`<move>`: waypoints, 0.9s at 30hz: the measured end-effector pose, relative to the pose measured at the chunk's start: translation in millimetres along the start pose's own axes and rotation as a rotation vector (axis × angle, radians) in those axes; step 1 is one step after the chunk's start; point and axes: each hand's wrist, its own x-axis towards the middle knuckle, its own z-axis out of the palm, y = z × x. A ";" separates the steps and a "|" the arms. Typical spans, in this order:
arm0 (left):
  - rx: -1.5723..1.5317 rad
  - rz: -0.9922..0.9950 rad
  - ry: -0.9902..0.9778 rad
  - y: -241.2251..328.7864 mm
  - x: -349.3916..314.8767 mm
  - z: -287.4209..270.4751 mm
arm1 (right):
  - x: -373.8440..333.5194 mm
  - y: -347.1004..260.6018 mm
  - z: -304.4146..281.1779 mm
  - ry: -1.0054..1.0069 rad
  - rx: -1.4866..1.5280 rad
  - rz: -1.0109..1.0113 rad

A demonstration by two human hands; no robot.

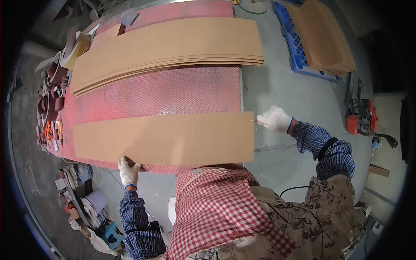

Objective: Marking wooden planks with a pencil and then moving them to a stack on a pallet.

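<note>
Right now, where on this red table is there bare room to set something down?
The widest bare patch of the red table lies between the stacked boards and the single board that the left hand and right hand hold. The left edge is crowded with tape rolls and tools.

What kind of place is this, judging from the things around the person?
Probably a workshop for cutting or packing board. Thin brown sheets lie stacked on a red worktable, more are piled on a blue pallet, and an orange pallet jack stands on the concrete floor.
</note>
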 end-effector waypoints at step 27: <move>-0.131 0.072 0.098 63.9 -52.8 0.8 | 246.2 -188.8 -110.6 0.232 0.065 -0.238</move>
